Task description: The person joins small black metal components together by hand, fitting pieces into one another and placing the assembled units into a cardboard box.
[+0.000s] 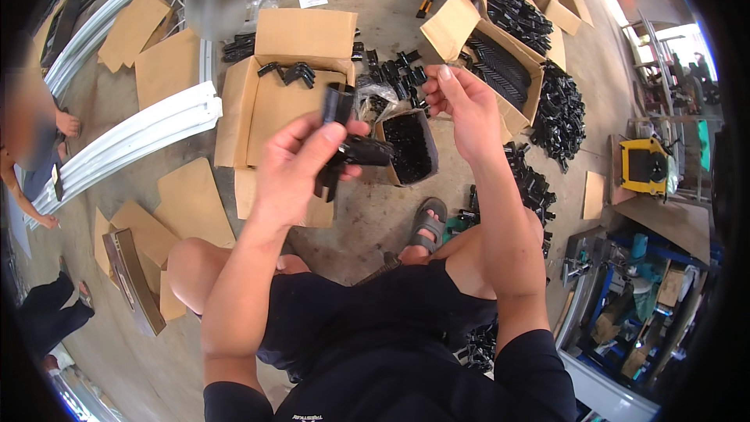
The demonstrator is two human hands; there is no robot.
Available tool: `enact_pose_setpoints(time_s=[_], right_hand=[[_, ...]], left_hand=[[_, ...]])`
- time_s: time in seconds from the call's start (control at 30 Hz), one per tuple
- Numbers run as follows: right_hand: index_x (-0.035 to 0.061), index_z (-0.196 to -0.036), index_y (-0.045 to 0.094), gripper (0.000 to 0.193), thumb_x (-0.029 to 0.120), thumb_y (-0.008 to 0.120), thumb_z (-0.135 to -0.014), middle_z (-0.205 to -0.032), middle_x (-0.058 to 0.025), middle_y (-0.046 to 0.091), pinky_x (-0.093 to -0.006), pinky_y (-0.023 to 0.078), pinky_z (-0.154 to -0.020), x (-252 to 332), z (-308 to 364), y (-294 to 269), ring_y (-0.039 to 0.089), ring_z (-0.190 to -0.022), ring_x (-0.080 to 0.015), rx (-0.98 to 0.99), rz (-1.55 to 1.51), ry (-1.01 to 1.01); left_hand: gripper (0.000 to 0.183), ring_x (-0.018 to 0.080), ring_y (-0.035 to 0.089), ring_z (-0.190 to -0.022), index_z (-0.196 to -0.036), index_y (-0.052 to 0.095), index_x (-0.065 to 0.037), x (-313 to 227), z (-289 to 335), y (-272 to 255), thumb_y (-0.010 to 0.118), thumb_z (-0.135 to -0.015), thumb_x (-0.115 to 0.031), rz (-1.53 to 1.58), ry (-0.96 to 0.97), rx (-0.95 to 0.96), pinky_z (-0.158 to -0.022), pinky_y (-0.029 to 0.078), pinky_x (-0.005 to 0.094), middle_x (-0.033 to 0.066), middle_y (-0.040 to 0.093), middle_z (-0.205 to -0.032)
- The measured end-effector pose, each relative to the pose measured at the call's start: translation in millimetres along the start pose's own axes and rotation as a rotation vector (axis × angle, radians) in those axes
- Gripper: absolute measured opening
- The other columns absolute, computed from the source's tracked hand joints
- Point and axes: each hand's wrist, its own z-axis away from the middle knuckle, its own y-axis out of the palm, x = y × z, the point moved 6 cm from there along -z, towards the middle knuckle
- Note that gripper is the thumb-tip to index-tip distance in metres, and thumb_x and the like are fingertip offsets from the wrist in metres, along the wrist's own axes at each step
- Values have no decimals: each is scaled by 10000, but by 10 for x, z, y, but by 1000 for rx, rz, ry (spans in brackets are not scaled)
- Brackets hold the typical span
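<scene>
My left hand (301,160) is closed around a black branched connector piece (366,151), its arms sticking out past the fingers. My right hand (466,105) is raised to the right, thumb and index fingertip pinched together; whatever lies between them is too small to make out. Below and between the hands stands a small open box (410,148) filled with tiny black parts. Behind my left hand an open cardboard carton (234,121) holds a few black elbow connectors (298,74). Loose black connectors (394,74) lie on the floor beyond the small box.
At the right, a carton (533,87) holds stacked black pieces, beside a heap of black connectors (561,113). White profiles (141,137) and flattened cardboard (191,199) lie at the left, near other people. A yellow-framed item (644,169) and a cluttered blue shelf (601,297) stand far right.
</scene>
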Motion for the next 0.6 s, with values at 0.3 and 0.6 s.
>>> enact_pose_setpoints(time_s=[0.3, 0.6], right_hand=[[56, -912, 763, 253, 293, 686, -875, -875, -193, 725, -428, 559, -790, -1567, -594, -289, 718, -852, -322, -67, 1050, 55], [49, -887, 747, 194, 186, 613, -859, -945, -199, 722, -485, 564, -836, -2758, -814, -184, 697, -908, -396, 171, 1463, 28]], left_hand=[[288, 141, 682, -670, -1148, 679, 8, -467, 79, -408, 652, -991, -232, 45, 100, -214, -610, 561, 258, 133, 732, -1028], [326, 158, 703, -733, -1230, 633, 34, -604, 143, -609, 626, -999, -195, -19, 96, -300, -609, 582, 256, 180, 719, -1068]])
